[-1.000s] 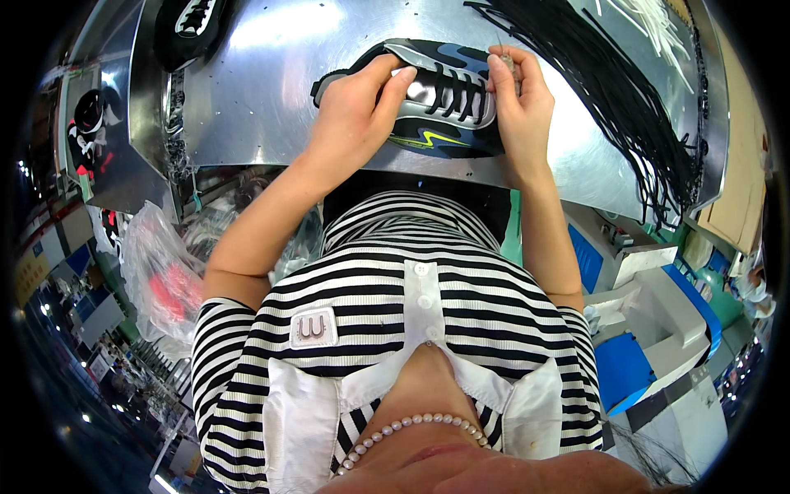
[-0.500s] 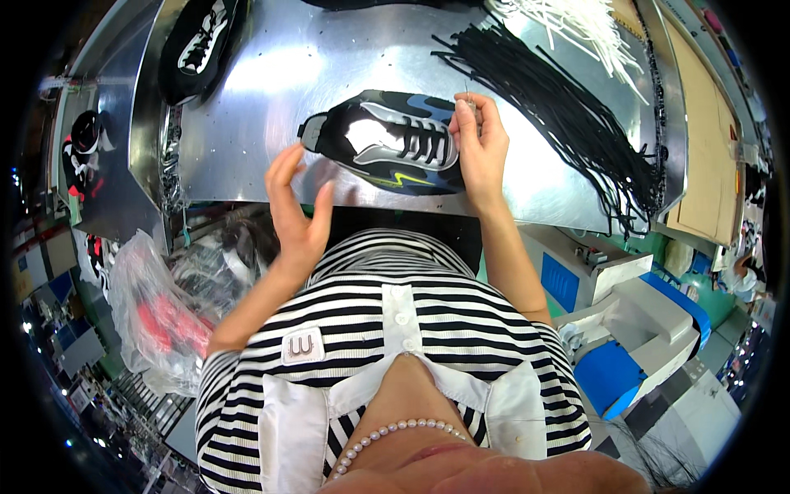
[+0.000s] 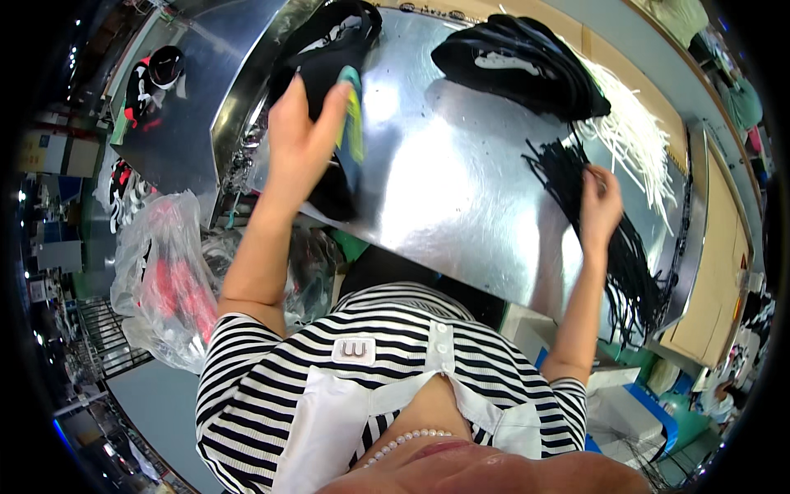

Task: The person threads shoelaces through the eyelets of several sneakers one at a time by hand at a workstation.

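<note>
My left hand (image 3: 306, 144), at the left of the metal table, grips a dark shoe upper (image 3: 333, 193) with a yellow-green mark on its side. Motion smears this shoe, and it partly hides another black shoe upper (image 3: 333, 37) behind it. My right hand (image 3: 601, 206) is over a bundle of black shoelaces (image 3: 634, 263) on the right of the table. Its fingers are curled together; what they hold, if anything, is too small to make out.
Stacked black shoe uppers (image 3: 522, 66) lie at the back of the metal table (image 3: 436, 198). White laces (image 3: 650, 148) spread along the right side near a cardboard sheet (image 3: 708, 247). A clear plastic bag (image 3: 164, 280) with red things hangs left, below the table edge.
The shoe has gone from the table's middle to the left side in my left hand. My right hand has left the shoe and moved right to the black laces. The view has turned.
</note>
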{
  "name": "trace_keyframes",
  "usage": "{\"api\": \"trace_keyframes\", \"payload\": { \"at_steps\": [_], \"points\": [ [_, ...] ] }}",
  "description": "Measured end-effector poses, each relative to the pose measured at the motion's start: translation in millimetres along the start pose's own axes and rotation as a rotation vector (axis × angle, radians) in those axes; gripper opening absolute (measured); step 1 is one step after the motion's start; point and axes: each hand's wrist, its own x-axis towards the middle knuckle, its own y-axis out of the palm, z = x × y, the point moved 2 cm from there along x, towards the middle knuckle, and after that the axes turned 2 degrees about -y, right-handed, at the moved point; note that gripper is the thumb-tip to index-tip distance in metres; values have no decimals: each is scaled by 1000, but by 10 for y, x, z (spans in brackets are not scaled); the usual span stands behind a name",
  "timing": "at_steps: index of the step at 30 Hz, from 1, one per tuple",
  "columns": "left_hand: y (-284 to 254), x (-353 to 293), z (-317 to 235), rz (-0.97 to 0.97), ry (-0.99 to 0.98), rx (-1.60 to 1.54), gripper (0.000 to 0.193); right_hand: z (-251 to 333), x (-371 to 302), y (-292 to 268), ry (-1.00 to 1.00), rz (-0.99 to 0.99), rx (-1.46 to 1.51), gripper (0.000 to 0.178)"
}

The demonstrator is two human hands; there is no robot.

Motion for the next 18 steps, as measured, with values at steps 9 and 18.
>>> {"api": "trace_keyframes", "payload": {
  "at_steps": [9, 18],
  "points": [
    [828, 1138, 2291, 190, 90, 873, 34, -981, 479, -431, -15, 324, -526, 17],
    [1141, 788, 1245, 11, 385, 467, 57, -273, 221, -450, 159, 116, -229, 14]
  ]
}}
